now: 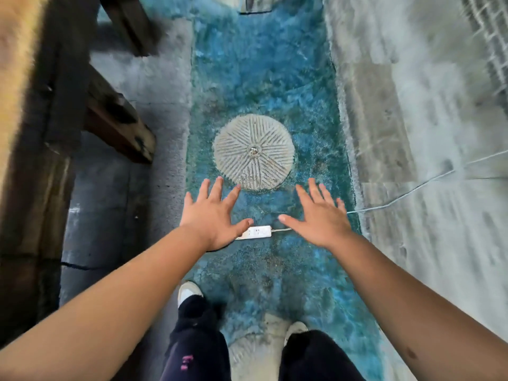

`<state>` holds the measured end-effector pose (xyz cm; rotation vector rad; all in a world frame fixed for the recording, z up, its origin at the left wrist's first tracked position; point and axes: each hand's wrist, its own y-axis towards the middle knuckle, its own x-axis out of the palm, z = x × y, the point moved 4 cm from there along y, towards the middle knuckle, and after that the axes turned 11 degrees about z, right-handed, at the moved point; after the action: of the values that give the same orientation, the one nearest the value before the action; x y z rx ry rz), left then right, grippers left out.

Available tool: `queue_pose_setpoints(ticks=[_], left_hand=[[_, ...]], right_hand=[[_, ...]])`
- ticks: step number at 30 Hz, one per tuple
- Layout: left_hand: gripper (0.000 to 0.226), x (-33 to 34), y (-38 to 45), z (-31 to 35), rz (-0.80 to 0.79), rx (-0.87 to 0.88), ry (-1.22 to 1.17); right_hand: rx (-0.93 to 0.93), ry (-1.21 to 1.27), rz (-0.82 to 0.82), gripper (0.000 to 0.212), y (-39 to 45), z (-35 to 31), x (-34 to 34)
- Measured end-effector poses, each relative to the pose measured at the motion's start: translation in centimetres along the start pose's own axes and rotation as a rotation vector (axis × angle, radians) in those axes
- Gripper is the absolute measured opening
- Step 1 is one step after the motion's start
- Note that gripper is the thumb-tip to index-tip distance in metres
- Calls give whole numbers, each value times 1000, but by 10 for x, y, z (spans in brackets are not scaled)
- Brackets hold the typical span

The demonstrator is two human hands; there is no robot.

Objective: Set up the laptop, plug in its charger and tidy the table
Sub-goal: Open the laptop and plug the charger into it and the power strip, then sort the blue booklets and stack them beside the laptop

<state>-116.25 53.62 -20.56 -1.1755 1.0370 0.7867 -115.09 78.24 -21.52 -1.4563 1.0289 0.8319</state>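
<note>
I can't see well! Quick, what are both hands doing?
Left hand: open, fingers spread, holding nothing.
Right hand: open, fingers spread, holding nothing.

You've got a mottled blue-teal rug (261, 86) w/ a pale beige round patch (254, 152) ribbed in radiating lines, a white power strip (257, 232) & white cord (406, 192), grey floor (428, 105) either side, dark brown wood (35, 160) at left, black trousers (198, 339) w/ pink marks, white shoes (188, 291).
</note>
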Motion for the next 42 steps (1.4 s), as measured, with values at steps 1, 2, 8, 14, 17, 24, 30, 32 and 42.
queue_pose_setpoints(ticks=[1, 2, 8, 14, 17, 24, 30, 32, 42], left_hand=[[98, -26, -9, 2, 25, 5, -9], [97, -52, -18, 4, 54, 10, -15], [96, -190, -74, 12, 287, 22, -21], [95, -287, -129, 24, 402, 67, 44], [97, -332, -154, 34, 494, 84, 61], [94, -415, -186, 69, 637, 134, 76], [94, -428, -202, 100, 684, 123, 113], [93, -424, -207, 111, 676, 117, 121], [96, -401, -222, 179, 650, 69, 82]], right_hand=[[-9, 2, 4, 107, -11, -3, -24], [-18, 0, 7, 105, -21, -6, -47], [-30, 38, 85, 103, -74, -33, -173], [-47, 80, 208, 109, -124, -52, -273], [-48, 110, 275, 109, -153, -55, -313], [-79, 103, 390, 103, -200, -51, -363], [-97, 103, 426, 102, -222, -38, -374], [-103, 97, 430, 100, -229, -29, -375], [-109, 52, 406, 95, -255, 36, -373]])
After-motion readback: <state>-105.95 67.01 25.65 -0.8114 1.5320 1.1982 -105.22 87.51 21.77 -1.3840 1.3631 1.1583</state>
